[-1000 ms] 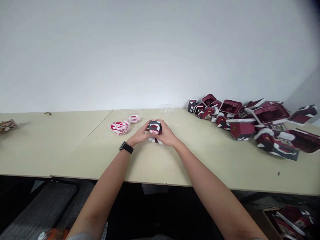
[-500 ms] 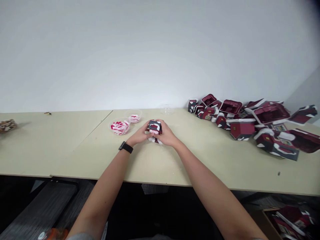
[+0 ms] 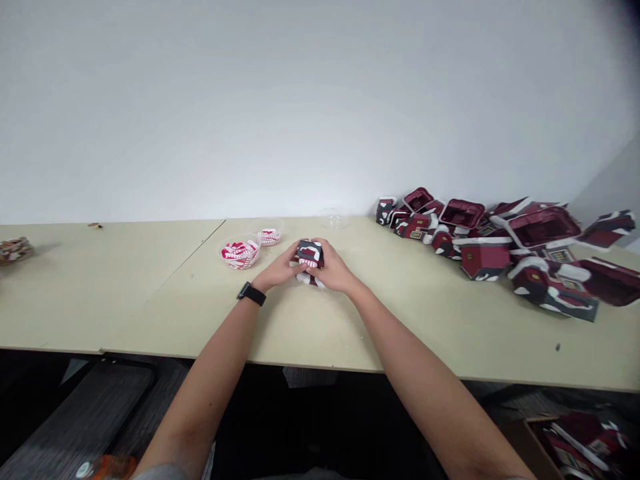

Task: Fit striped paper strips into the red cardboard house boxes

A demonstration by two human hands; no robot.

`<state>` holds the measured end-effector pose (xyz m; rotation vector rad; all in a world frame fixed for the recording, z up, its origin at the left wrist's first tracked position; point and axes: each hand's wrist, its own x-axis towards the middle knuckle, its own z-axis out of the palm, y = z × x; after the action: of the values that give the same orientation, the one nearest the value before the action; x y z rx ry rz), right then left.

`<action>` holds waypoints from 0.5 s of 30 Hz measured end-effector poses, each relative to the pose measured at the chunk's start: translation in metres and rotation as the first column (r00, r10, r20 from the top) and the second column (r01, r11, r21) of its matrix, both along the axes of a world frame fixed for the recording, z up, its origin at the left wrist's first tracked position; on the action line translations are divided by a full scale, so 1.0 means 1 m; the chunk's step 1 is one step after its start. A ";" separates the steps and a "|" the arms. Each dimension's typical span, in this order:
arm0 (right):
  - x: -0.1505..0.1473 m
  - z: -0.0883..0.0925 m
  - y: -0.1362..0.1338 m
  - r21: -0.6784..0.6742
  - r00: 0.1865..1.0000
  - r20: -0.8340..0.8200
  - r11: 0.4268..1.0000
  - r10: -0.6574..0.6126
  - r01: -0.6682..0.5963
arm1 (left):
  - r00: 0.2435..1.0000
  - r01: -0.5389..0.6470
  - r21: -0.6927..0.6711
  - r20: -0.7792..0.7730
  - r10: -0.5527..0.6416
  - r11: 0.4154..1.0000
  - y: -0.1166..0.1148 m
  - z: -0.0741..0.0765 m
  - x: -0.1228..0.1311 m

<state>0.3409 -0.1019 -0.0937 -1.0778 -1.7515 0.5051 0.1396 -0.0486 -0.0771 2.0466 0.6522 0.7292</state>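
Observation:
Both hands grip a small maroon, grey and white house-shaped piece (image 3: 311, 252) above the middle of the table. My left hand (image 3: 283, 267) holds its left side, with the thumb at its lower front. On the opposite side my right hand (image 3: 336, 268) is wrapped round it, thumb also near the front. A red-and-white striped part shows at the piece's front edge, by the thumbs. To the left of my left hand stands a clear bowl of red-and-white striped pieces (image 3: 241, 255); a smaller clear bowl (image 3: 271, 237) with similar pieces is behind it.
A pile of maroon and grey house pieces (image 3: 484, 258) covers the right side of the pale table (image 3: 200, 320). An upturned clear container (image 3: 334, 217) lies near the wall. A brown bundle (image 3: 15, 249) is at far left, and a box of pieces (image 3: 537, 447) is below right.

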 end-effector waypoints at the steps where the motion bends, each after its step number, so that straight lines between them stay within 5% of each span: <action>1: 0.000 0.000 0.000 -0.002 1.000 -0.003 1.000 0.000 0.000 | 1.000 0.004 0.002 -0.004 -0.004 1.000 0.000 0.000 0.000; 15: 0.000 -0.002 0.001 0.021 1.000 0.009 1.000 -0.009 0.009 | 1.000 0.012 0.037 -0.005 -0.011 0.999 0.002 -0.002 -0.001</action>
<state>0.3407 -0.1006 -0.0960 -1.0742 -1.7551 0.4759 0.1389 -0.0469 -0.0790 2.0846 0.6336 0.7347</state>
